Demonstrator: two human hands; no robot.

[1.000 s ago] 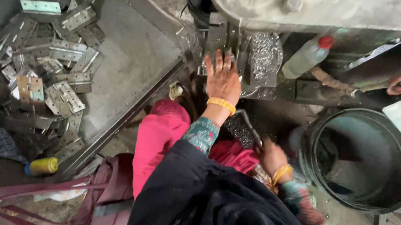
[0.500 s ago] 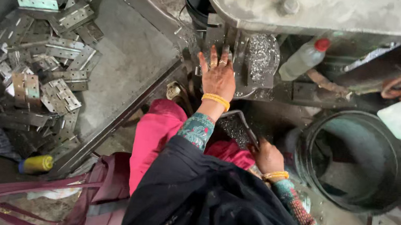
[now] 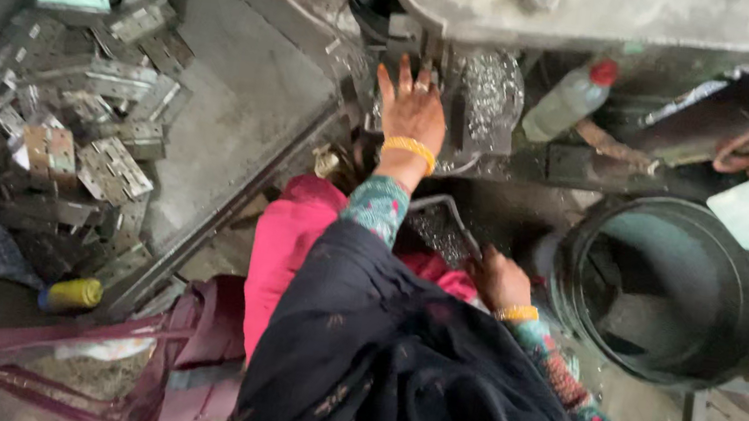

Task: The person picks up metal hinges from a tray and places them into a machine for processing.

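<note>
Since a second ago the left hand (image 3: 412,111) has stayed up at the machine while the right hand (image 3: 498,279) has slid inward, closer to the small tray (image 3: 439,223) on the lap. The grey machine body (image 3: 603,16) fills the top of the view — the largest thing here — and below it to the right stands a dark round drum (image 3: 666,291), open at the top. To the left lies a big flat metal tray (image 3: 234,119) holding a heap of metal hinges (image 3: 73,129), some grey, some rust-toned, piled loosely against each other. A pink bag (image 3: 188,359) lies at the lower left, with a yellow-capped bottle (image 3: 72,294) near it. A clear plastic bottle with a red cap (image 3: 570,101) lies tilted under the machine. The left hand is spread flat, fingers (image 3: 406,75) open and pressed against the machine's dark die area, just beside a glittering mass of metal shavings (image 3: 491,97); it grips nothing. The right hand rests at the edge of the small tray, which holds more shavings — whether its fingers are closed on anything, I cannot tell. Both wrists wear yellow bangles (image 3: 410,149).
</note>
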